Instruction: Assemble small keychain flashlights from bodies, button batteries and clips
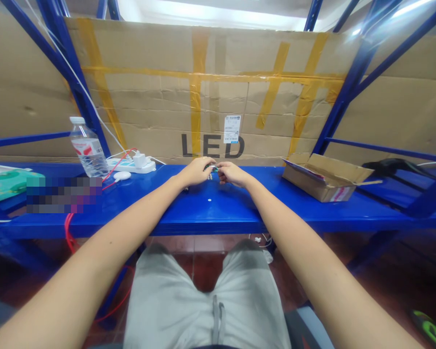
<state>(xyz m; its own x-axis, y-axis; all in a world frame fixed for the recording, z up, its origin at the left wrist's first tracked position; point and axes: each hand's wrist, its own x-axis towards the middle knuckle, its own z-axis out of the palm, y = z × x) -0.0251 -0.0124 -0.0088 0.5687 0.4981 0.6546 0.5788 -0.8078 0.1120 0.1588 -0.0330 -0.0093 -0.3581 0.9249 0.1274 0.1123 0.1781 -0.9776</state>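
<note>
as both arms stretch forward | left hand point(198, 170) and right hand point(233, 173) pinch small part point(212, 169) | fingers curled

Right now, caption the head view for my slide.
Left hand and right hand meet on a small part over the blue bench, between water bottle and open cardboard box.

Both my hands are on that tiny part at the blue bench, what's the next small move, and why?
Probably steady the small part with the left hand and adjust it with the right hand: both pinch it at the blue bench, and it looks tiny.
</note>
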